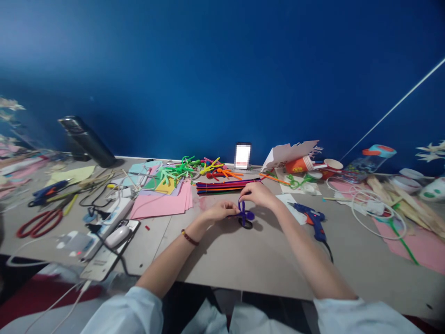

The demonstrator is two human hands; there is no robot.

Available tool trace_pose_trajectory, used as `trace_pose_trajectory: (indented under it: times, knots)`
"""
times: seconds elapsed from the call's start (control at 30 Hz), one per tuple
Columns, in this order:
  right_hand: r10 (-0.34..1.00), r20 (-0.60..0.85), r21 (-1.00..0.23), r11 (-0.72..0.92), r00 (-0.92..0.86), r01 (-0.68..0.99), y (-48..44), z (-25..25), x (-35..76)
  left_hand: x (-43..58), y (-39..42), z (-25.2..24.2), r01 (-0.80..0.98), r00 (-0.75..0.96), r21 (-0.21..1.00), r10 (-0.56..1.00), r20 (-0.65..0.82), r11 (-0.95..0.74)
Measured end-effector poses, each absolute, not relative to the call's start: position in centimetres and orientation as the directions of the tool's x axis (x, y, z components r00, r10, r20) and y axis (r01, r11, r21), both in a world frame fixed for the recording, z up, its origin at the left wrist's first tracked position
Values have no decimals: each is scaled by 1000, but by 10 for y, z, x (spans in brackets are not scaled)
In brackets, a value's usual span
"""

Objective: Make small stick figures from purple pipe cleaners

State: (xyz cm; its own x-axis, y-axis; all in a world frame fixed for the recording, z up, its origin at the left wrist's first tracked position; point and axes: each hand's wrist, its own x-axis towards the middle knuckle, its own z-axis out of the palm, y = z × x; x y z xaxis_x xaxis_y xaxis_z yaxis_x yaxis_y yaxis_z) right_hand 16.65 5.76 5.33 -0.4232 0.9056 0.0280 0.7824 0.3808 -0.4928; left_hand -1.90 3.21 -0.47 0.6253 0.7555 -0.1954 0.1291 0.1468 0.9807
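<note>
Both hands work at a purple fuzzy pipe cleaner shape (247, 215) just above the table's middle. My left hand (221, 210) pinches its left side, fingers closed. From above, my right hand (256, 193) grips an upright purple strand between closed fingertips. Beneath the shape shows a black ring (246, 224); whether it is part of the shape or a separate thing, I cannot tell. Just beyond the hands lies a bundle of straight pipe cleaners (227, 186) in purple, red, orange and dark colours.
A glue gun (311, 218) lies right of my right forearm. Pink paper sheets (160, 204), a power strip (109, 227) and red-handled scissors (41, 222) are at left. Bent coloured pipe cleaners (187, 168) and a lit phone (243, 156) stand along the blue wall.
</note>
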Motion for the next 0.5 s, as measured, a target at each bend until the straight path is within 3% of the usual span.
trace_pose_trajectory:
  times: [0.13,0.2,0.4,0.5]
  knots:
    - [777,-279,-331,474,-564,816,70,83,150,-14,30,-13,165,632,983,756,-169,82]
    - [749,-336,-212,530,-571,821,71,96,137,-12,30,-14,169,623,984,766,-158,66]
    - [823,-213,62,549,-526,834,48,110,99,-16,35,-9,230,459,963,857,-237,143]
    - [855,-111,97,517,-507,850,36,101,91,-19,39,-14,235,381,952,882,-277,197]
